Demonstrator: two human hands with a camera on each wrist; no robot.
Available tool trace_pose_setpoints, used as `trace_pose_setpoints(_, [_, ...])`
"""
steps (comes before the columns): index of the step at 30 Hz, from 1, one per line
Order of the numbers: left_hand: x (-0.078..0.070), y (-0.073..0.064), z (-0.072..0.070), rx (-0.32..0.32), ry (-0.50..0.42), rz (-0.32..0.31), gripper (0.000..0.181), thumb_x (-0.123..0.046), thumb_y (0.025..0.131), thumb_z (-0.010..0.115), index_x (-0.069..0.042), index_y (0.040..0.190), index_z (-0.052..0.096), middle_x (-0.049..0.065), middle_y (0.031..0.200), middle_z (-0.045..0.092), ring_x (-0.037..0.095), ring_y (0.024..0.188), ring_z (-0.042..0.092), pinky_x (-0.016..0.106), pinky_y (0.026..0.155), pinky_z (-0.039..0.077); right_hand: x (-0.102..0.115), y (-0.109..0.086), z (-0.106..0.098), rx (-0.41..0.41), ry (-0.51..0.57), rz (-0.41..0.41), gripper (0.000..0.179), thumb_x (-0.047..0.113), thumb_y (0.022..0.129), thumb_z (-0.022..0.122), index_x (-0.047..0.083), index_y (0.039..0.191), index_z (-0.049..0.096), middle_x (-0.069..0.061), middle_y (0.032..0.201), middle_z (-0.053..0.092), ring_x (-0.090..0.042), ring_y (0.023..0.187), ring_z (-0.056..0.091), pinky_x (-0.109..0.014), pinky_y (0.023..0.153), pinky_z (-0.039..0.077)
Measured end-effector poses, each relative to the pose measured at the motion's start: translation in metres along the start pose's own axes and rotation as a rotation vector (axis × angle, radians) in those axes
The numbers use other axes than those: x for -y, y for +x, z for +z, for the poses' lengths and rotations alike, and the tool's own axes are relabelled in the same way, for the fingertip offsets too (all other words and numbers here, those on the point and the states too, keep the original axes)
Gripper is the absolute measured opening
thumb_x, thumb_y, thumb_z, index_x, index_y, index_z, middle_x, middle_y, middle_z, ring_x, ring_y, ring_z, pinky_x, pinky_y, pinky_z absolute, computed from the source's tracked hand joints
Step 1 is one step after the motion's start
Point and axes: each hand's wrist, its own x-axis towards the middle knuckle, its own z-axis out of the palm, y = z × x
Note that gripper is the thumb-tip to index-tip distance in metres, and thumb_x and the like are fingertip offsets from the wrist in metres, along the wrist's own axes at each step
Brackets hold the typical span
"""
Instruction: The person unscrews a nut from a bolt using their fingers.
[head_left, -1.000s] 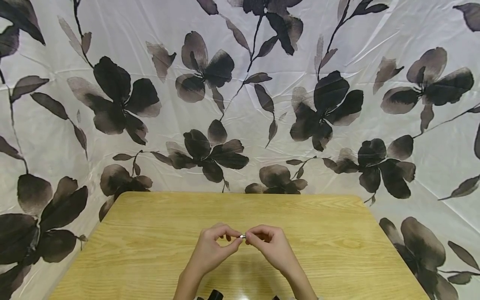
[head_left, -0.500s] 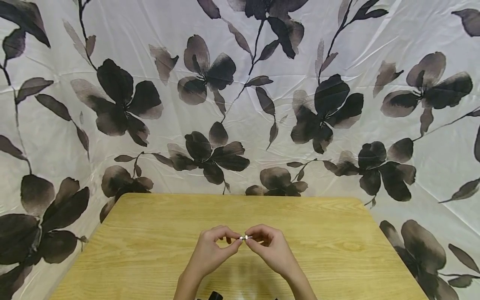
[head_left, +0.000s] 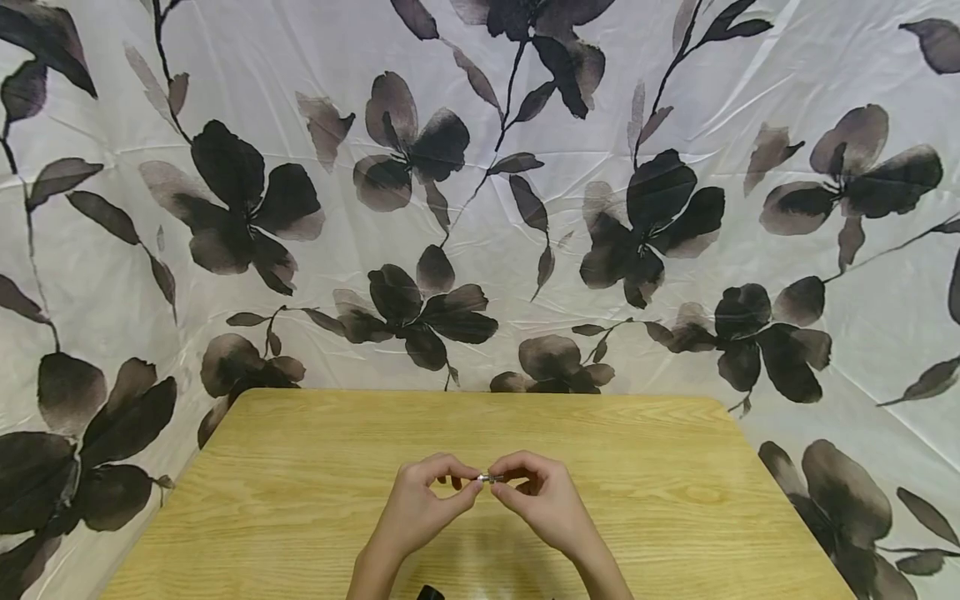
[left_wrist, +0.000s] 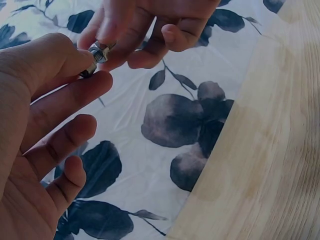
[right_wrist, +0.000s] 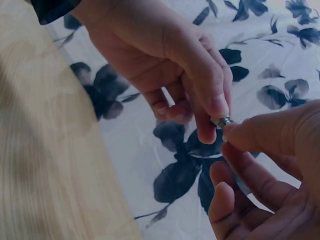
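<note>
A small silvery metal bolt (left_wrist: 89,70) is held up over the table between both hands. A hex nut (left_wrist: 102,52) sits on its threaded shank. My left hand (head_left: 431,500) pinches the head end of the bolt between thumb and index finger, its other fingers loosely curled. From the other side, my right hand (head_left: 543,498) has thumb and index fingertips at the nut, its other fingers bent. The fingertips hide part of both pieces. In the right wrist view the nut and bolt (right_wrist: 221,121) show as a short bright piece between the two pinches.
A wood-grain table (head_left: 300,450) lies under the hands. Behind it and along its sides hangs a white cloth (head_left: 525,275) printed with dark flowers. A black object (head_left: 431,592) shows at the bottom edge of the head view, near the left forearm.
Half a second ago the right thumb and index finger stood apart around the nut, baring it; now they are closer around it. The left hand keeps its pinch in nearly the same place.
</note>
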Motion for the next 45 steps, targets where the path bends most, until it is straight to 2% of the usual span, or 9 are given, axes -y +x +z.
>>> trace_pose_setpoints(4, [0.0009,0.0003,0.0,-0.016,0.005,0.004,0.012,-0.013,0.088,0.082,-0.025,0.091,0.08,-0.013,0.086,0.076,0.011,0.074,0.065,0.025,0.07,0.049,0.0017,0.0012,0.0,-0.019,0.035,-0.004,0.022,0.02,0.101,0.068,0.008,0.119,0.07,-0.018,0.122,0.068,-0.015,0.108,0.066,-0.029,0.087,0.058])
trace_pose_setpoints(7, [0.0009,0.0009,0.0,-0.021,0.009,0.005,0.014,-0.012,0.088,0.083,-0.026,0.091,0.079,-0.012,0.086,0.076,0.011,0.074,0.065,0.026,0.069,0.05,0.0027,0.0024,-0.0004,-0.067,0.055,0.032,0.027,0.022,0.102,0.066,0.01,0.125,0.067,-0.016,0.124,0.068,-0.021,0.112,0.067,-0.03,0.088,0.058])
trace_pose_setpoints(12, [0.0003,0.0009,0.0005,-0.024,0.015,0.018,0.015,-0.012,0.087,0.082,-0.026,0.091,0.079,-0.01,0.088,0.077,0.013,0.075,0.066,0.03,0.069,0.052,0.0029,0.0028,-0.0019,-0.105,0.064,0.096,0.033,0.026,0.102,0.066,0.007,0.128,0.066,-0.018,0.113,0.073,-0.024,0.097,0.071,-0.028,0.072,0.056])
trace_pose_setpoints(15, [0.0004,0.0006,0.0007,-0.027,0.009,0.032,0.014,-0.012,0.087,0.082,-0.025,0.091,0.079,-0.009,0.089,0.077,0.015,0.075,0.066,0.031,0.069,0.052,0.0023,0.0026,-0.0023,-0.082,0.043,0.121,0.032,0.03,0.102,0.067,0.005,0.121,0.071,-0.017,0.104,0.075,-0.021,0.087,0.071,-0.028,0.064,0.055])
trace_pose_setpoints(18, [0.0013,0.0003,0.0015,-0.023,0.002,0.048,0.013,-0.013,0.088,0.082,-0.025,0.091,0.079,-0.006,0.089,0.078,0.016,0.075,0.067,0.032,0.07,0.053,0.0007,0.0018,-0.0013,-0.054,0.007,0.131,0.03,0.033,0.101,0.067,0.007,0.111,0.075,-0.013,0.098,0.077,-0.021,0.085,0.07,-0.03,0.063,0.055])
trace_pose_setpoints(24, [0.0018,-0.001,0.0026,-0.008,-0.006,0.042,0.011,-0.014,0.089,0.082,-0.025,0.092,0.079,-0.002,0.09,0.079,0.015,0.077,0.066,0.03,0.072,0.053,-0.0003,0.0004,0.0003,-0.016,-0.015,0.106,0.026,0.033,0.101,0.068,0.009,0.106,0.078,-0.012,0.097,0.078,-0.015,0.087,0.071,-0.027,0.069,0.053])
trace_pose_setpoints(32, [0.0009,-0.0012,0.0023,-0.013,0.002,0.032,0.012,-0.015,0.09,0.081,-0.027,0.093,0.079,-0.009,0.09,0.077,0.013,0.076,0.066,0.03,0.072,0.052,0.0011,0.0003,-0.0008,-0.004,0.012,0.07,0.027,0.026,0.099,0.071,0.003,0.113,0.076,-0.019,0.105,0.076,-0.019,0.094,0.074,-0.031,0.081,0.058])
trace_pose_setpoints(40, [0.0022,0.0019,0.0014,-0.013,-0.011,0.042,0.016,-0.01,0.088,0.082,-0.026,0.091,0.079,-0.01,0.089,0.077,0.007,0.076,0.065,0.03,0.071,0.052,0.0013,0.0018,-0.0008,-0.012,-0.01,0.031,0.021,0.022,0.097,0.074,0.007,0.111,0.075,-0.014,0.103,0.076,-0.017,0.093,0.072,-0.029,0.078,0.057])
trace_pose_setpoints(45, [0.0038,0.0027,0.0027,-0.01,-0.015,0.051,0.022,-0.008,0.087,0.082,-0.029,0.088,0.076,-0.013,0.087,0.076,0.006,0.075,0.064,0.027,0.071,0.049,-0.0004,0.0026,-0.0025,0.011,-0.011,0.003,0.02,0.019,0.097,0.073,0.005,0.112,0.074,-0.015,0.108,0.075,-0.011,0.097,0.07,-0.029,0.079,0.058])
